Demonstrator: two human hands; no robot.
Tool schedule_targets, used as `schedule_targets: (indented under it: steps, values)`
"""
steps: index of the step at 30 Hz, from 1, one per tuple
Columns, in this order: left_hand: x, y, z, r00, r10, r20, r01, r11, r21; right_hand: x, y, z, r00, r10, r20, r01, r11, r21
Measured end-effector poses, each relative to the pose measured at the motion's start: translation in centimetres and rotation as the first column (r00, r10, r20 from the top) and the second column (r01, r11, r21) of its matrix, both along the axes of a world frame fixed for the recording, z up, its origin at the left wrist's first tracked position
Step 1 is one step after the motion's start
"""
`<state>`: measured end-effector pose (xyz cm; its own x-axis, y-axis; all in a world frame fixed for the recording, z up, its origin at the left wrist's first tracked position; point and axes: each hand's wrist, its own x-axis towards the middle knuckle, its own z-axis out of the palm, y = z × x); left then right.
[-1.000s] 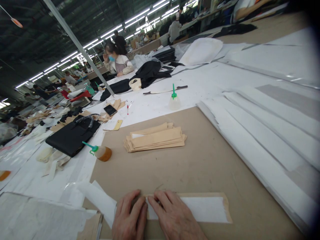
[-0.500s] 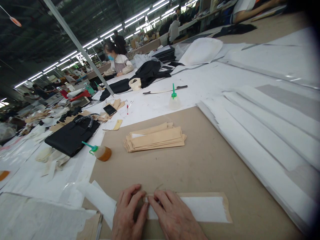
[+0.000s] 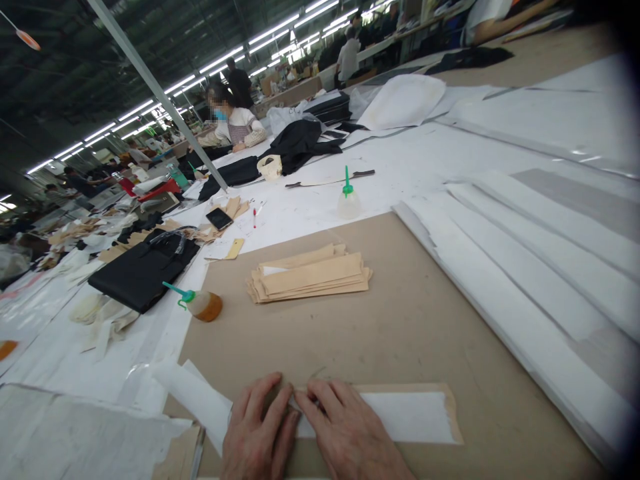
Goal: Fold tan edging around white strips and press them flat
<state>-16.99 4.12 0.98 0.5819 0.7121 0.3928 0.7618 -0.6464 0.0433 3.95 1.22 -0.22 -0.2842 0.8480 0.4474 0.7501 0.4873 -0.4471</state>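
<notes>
Resting close together, thumbs and fingertips bent down, the left hand (image 3: 255, 430) and right hand (image 3: 347, 427) meet at the left end of the strip (image 3: 410, 417), which runs out to the right from beneath the right hand. Whether either pinches the material, I cannot tell. As for progress, the white layer already lies flat on the tan backing, whose margin shows along the far side and right end; the left end, under the fingers, looks like the part being worked. Beyond the hands lies a pile (image 3: 315, 277) of similar tan pieces; whether those are finished or waiting is unclear. The board (image 3: 400, 327) is bare between hands and pile, and there is room right of the strip, up to the slanting edge where white sheets (image 3: 515, 267) begin. Leftward is tighter: paper (image 3: 200, 400) lies just beside the left hand, and a bottle (image 3: 206, 307) lies farther off, ahead and left.
</notes>
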Motion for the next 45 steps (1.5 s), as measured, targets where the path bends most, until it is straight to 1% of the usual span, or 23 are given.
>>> schedule_targets:
  steps: [4,6,8,10,12,14,15,17,18,20,23,25,28,34,40,45]
  values:
    - [-0.6,0.2,0.0,0.989,-0.07,-0.132,0.084,0.991,0.108,0.0,0.0,-0.1,1.0,0.015,-0.008,-0.016,0.999,-0.028]
    - [-0.6,0.3,0.0,0.984,-0.063,-0.165,0.085,0.988,0.131,-0.1,-0.1,-0.2,1.0,0.015,-0.004,-0.015,0.999,-0.039]
    - [-0.5,0.3,0.2,0.984,-0.069,-0.166,0.09,0.989,0.12,-0.1,-0.1,-0.2,1.0,0.019,0.009,-0.018,0.999,-0.046]
    - [-0.2,0.1,0.2,0.995,-0.042,-0.088,0.045,0.998,0.037,-0.1,-0.2,-0.1,0.999,0.024,0.02,-0.023,0.998,-0.053]
    - [0.0,-0.2,0.2,0.998,0.026,0.056,-0.02,0.993,-0.115,-0.1,-0.2,0.0,0.999,0.025,0.027,-0.023,0.998,-0.056]
    - [0.0,-0.5,0.2,0.972,0.114,0.204,-0.058,0.963,-0.263,-0.1,-0.2,0.2,0.999,0.027,0.032,-0.025,0.997,-0.071]
    - [0.0,-0.6,0.2,0.953,0.147,0.266,-0.058,0.947,-0.316,0.0,-0.2,0.3,0.999,0.029,0.035,-0.026,0.996,-0.082]
    - [-0.2,-0.8,0.2,0.909,0.211,0.36,-0.065,0.924,-0.377,0.0,-0.2,0.3,0.999,0.034,0.037,-0.03,0.994,-0.106]
    - [-0.4,-0.8,0.2,0.892,0.233,0.387,-0.075,0.921,-0.383,0.1,-0.2,0.4,0.999,0.035,0.034,-0.031,0.994,-0.108]
    - [-0.7,-1.0,0.3,0.896,0.218,0.386,-0.077,0.934,-0.348,0.1,-0.2,0.3,0.999,0.027,0.028,-0.024,0.995,-0.099]
    - [-0.9,-1.3,0.3,0.931,0.13,0.34,-0.042,0.966,-0.255,0.1,-0.2,0.3,1.0,0.017,0.018,-0.016,0.996,-0.088]
    - [-0.8,-1.5,0.0,0.939,0.093,0.332,-0.021,0.977,-0.214,0.1,-0.1,0.2,1.0,0.022,0.01,-0.021,0.995,-0.094]
    - [-0.7,-1.7,-0.5,0.946,0.068,0.316,-0.013,0.985,-0.172,0.1,-0.1,0.3,1.0,0.028,0.0,-0.027,0.995,-0.095]
    - [-0.8,-1.6,-1.1,0.967,0.019,0.255,0.015,0.991,-0.133,0.0,-0.1,0.5,1.0,0.023,0.001,-0.023,0.994,-0.109]
    - [-0.5,-1.5,-0.9,0.968,0.007,0.25,0.017,0.995,-0.096,0.1,-0.2,0.8,1.0,0.03,-0.001,-0.029,0.994,-0.108]
    - [-0.5,-1.5,-0.7,0.978,-0.009,0.207,0.031,0.994,-0.105,0.1,-0.2,0.4,0.999,0.034,-0.002,-0.034,0.995,-0.096]
